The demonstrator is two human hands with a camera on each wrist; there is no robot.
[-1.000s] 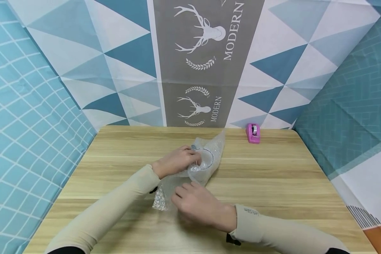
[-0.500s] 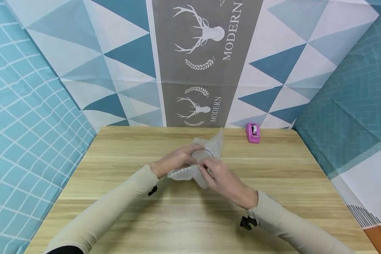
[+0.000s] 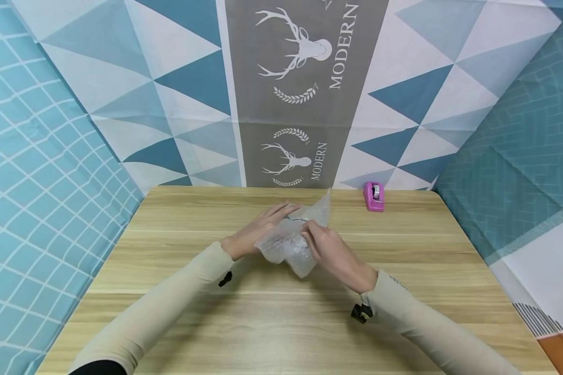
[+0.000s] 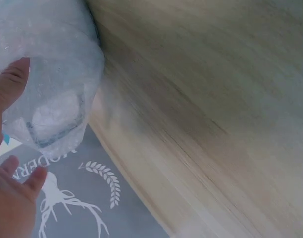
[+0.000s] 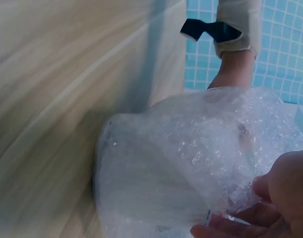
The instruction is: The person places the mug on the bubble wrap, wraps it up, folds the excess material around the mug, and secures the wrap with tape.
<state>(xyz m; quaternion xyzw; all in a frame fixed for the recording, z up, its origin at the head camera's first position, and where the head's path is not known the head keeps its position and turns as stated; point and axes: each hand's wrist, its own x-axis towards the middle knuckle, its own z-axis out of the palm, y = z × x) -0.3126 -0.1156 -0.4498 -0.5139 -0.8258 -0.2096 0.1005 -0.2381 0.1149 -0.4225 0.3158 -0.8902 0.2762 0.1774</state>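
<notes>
In the middle of the table, a sheet of bubble wrap (image 3: pixel 286 245) is folded around a round thing with a dark rim line. The wrap blurs this thing, so its kind is not clear. My left hand (image 3: pixel 257 229) rests against the wrap's left side with fairly straight fingers; in the left wrist view its thumb (image 4: pixel 15 82) lies partly under a fold. On the other side, my right hand (image 3: pixel 335 255) pinches the wrap near the rim with curled fingers. In the right wrist view the right fingertips (image 5: pixel 235 225) are at the wrap's edge.
A pink tape dispenser (image 3: pixel 374 197) stands at the table's back right. The wooden table (image 3: pixel 192 328) meets a patterned cloth wall (image 3: pixel 291 114) behind, with cloth walls on both sides. A pointed wrap corner (image 3: pixel 323 205) sticks up toward the back.
My right hand has come from the front up to the rim, bringing the loose front flap over the round thing. My left hand has come out of the opening to the left side, its fingers straighter.
</notes>
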